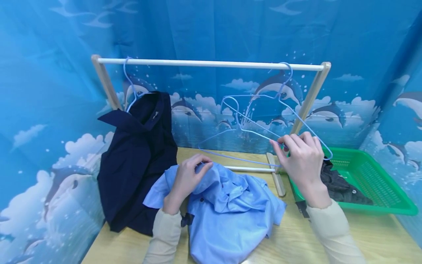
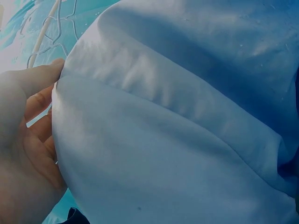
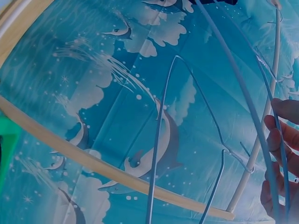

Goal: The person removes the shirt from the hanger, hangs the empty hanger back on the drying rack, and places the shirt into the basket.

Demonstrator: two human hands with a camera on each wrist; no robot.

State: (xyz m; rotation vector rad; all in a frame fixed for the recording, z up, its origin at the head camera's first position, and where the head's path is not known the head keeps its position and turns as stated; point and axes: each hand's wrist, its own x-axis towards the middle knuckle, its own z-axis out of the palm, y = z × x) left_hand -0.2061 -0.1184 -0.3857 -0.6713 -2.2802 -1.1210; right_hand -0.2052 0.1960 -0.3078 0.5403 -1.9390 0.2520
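Currently the right hand (image 1: 301,157) pinches the lower wire of a pale blue hanger (image 1: 244,128), fingers curled round it, held above the table's (image 1: 316,238) middle, in front of the wooden rack (image 1: 211,64). Left hand (image 1: 188,179) grips a bunched fold of the light blue shirt (image 1: 227,216), which lies crumpled at the near edge. A second hanger (image 1: 285,79) hooks the rail near its right end. Dark navy garment (image 1: 135,157) hangs from a hanger at the rail's left end, draping over the left edge. Green basket (image 1: 372,179) at the right edge holds a dark grey garment (image 1: 339,185).
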